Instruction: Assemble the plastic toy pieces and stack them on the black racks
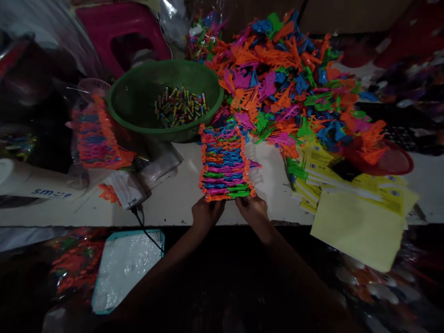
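A neat stack of thin colourful plastic pieces (225, 162), with round orange ends along both sides, lies on the white table in front of me. My left hand (206, 212) closes around its near left corner. At the near right corner, my right hand (253, 210) grips the same stack, thumb side inward. The fingertips of both hands are partly hidden under the near edge. Just beyond the stack spreads a large loose heap of similar orange, blue, pink and green plastic pieces (274, 78).
A green basin (166, 134) holding small striped cylinders stands at the back left. Left of it is a plastic bag of stacked pieces (93, 138). A white box with a cable (126, 189) sits nearer. Yellow cards (360, 217) and a red basket (398, 159) lie right.
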The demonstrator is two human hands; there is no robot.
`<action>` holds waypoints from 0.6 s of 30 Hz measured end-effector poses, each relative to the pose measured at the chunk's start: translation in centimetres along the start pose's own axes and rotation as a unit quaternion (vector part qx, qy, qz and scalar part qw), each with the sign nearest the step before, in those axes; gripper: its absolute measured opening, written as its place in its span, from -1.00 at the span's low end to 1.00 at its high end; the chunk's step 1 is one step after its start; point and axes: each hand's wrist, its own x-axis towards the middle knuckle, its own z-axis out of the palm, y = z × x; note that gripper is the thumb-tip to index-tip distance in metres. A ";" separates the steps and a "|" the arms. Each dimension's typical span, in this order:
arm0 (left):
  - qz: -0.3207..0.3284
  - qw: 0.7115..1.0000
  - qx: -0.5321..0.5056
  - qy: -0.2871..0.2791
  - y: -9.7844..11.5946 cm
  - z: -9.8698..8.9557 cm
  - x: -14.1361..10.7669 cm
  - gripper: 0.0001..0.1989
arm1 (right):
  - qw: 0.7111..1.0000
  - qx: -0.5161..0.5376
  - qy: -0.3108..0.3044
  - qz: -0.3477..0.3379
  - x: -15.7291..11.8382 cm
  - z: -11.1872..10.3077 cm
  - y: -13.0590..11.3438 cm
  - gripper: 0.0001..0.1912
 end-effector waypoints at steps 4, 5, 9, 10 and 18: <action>-0.011 1.000 -0.015 -0.011 0.1 -0.1 0.0 -0.65 | 0.998 -0.045 0.035 -0.024 -0.1 0.0 0.0 -0.79; -0.011 1.000 -0.018 -0.014 0.1 -0.2 0.1 -0.66 | 0.997 -0.055 0.037 -0.035 -0.1 -0.1 -0.1 -0.78; -0.010 0.999 -0.025 -0.022 0.2 -0.5 0.0 -0.68 | 0.992 -0.098 0.053 -0.062 0.0 -0.4 -0.4 -0.78; -0.009 1.000 -0.026 -0.012 0.2 -0.6 -0.2 -0.69 | 0.991 -0.111 0.055 -0.058 0.0 -0.3 -0.5 -0.77; 0.006 0.999 0.017 0.028 0.8 -1.0 -0.1 -0.65 | 0.986 -0.152 0.042 0.063 0.9 0.1 -2.4 -0.72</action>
